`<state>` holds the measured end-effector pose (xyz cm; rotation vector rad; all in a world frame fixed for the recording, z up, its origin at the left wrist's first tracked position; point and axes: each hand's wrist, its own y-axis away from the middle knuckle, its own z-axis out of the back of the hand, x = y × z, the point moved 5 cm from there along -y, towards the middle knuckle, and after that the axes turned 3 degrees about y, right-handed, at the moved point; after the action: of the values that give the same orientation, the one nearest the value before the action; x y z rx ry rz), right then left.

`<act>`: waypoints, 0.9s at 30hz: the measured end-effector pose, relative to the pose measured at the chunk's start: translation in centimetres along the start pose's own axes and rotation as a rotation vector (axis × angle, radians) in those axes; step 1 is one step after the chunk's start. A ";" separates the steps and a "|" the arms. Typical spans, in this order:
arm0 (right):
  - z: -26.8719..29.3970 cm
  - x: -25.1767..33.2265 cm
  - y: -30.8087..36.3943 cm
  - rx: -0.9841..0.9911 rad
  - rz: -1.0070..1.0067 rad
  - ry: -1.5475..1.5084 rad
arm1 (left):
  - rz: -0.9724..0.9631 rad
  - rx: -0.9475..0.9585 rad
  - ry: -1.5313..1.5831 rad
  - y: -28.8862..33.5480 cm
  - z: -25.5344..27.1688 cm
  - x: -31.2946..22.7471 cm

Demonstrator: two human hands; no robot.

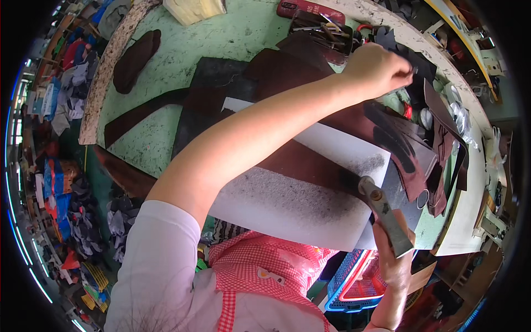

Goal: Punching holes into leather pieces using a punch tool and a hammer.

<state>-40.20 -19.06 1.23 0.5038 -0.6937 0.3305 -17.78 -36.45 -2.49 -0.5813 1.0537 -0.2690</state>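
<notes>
My left arm reaches across the table to the far right. My left hand [379, 72] is closed there, its fingertips curled over the dark pieces at the table's far right; what they hold, if anything, I cannot make out. Near the front right, my right hand [394, 240] grips a flat metal bar-shaped tool [391, 224] with a rounded end and a brass-coloured stud. The tool's rounded end lies over the tip of a dark brown leather strip [310, 166]. Under the strip is a white board [276, 202] speckled with dark dust.
Dark leather pieces [276, 66] overlap around the board. A red tray of tools [326, 33] stands at the back, beside a rounded brown piece [137, 61] further left and a pale block [193, 8]. Leather scraps and a ring [422, 199] lie right; blue and red baskets [354, 288] stand below.
</notes>
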 end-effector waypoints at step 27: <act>-0.8 0.1 -0.2 -0.054 -0.024 -0.084 | 0.959 0.539 0.771 14.1 9.7 -5.8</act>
<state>-39.62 -18.76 0.77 0.4761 -0.7755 0.2686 -13.01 -19.01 -2.76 0.5948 1.7897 0.1003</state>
